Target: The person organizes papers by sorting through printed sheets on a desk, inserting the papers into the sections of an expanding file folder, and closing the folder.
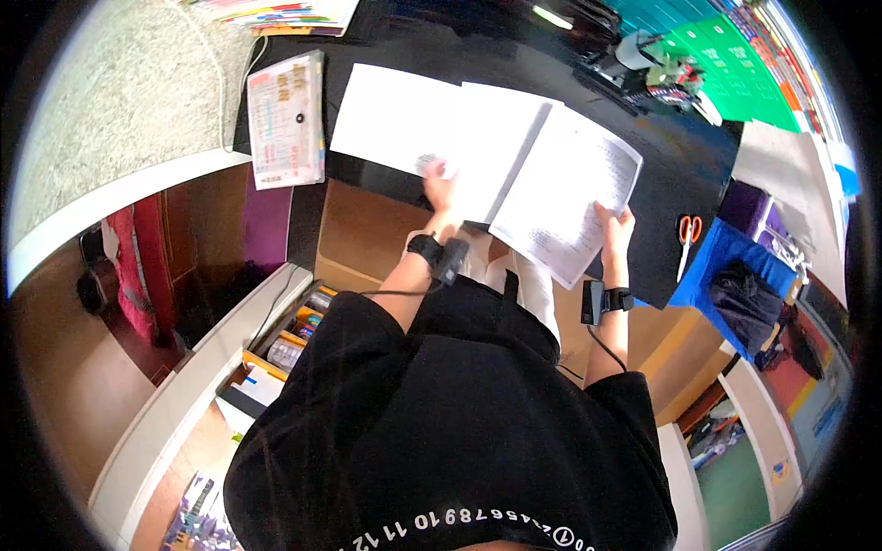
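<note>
You have the printed page (571, 179) on the right of the paper spread, above the surface (678, 179), its long axis slanting from far right to near left, and its near corner pointing toward your lap. Your right hand (616, 231) is much the nearer one: it grasps that page by the right edge, thumb on the print side, the other fingers wrapped about the edge and partly out of sight. From those fingers, nearly the whole page lies to the left and far.

A grey strip divides the printed page from the blank page (505, 129) in the middle, and runs along the same slant. You cannot tell from here whether the two are bound together there.

Your left hand (441, 190) sits well apart from the right, across the blank page, at the near end of the place where that page meets the left sheet (395, 110). Its fingers point away from you and are blurred, so you cannot tell whether they pinch paper or only touch it. The left sheet lies far and left of them, its long axis running mostly left to right.

The scissors (684, 243) lie right of your right hand, handles far, blades near. The pouch (287, 119) lies left of the left sheet.
</note>
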A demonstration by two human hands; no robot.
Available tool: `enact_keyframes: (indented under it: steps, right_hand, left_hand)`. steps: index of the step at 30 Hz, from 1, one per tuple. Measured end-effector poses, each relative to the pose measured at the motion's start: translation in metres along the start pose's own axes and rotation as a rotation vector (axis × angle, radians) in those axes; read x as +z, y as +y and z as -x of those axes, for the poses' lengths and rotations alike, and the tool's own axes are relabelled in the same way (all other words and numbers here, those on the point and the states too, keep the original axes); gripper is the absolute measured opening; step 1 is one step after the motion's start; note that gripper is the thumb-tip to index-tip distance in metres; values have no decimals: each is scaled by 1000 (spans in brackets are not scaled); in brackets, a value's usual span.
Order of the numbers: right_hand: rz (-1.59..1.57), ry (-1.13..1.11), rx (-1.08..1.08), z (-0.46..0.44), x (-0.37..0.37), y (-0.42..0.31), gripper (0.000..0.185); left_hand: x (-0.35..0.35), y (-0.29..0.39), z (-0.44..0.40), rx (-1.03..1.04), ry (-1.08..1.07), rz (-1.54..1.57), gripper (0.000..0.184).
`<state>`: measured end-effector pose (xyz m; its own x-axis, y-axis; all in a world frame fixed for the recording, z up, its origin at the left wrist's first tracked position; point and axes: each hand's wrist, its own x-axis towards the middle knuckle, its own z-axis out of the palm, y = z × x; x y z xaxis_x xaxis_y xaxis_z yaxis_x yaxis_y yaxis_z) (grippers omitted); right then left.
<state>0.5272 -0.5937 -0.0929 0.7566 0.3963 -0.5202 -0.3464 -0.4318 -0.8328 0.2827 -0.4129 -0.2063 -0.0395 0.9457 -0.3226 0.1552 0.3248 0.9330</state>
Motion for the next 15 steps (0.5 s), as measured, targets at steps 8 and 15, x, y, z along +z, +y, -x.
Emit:
enact_keyframes:
  steps: [8,15]
  right_hand:
    - [78,-52,2,-10,27,-31,31]
    - [116,-117,19,-17,51,-36,34]
  left_hand:
    - [-43,25,-108,-416,727,-561,66]
    - [-57,-19,-139,-453,755,-524,54]
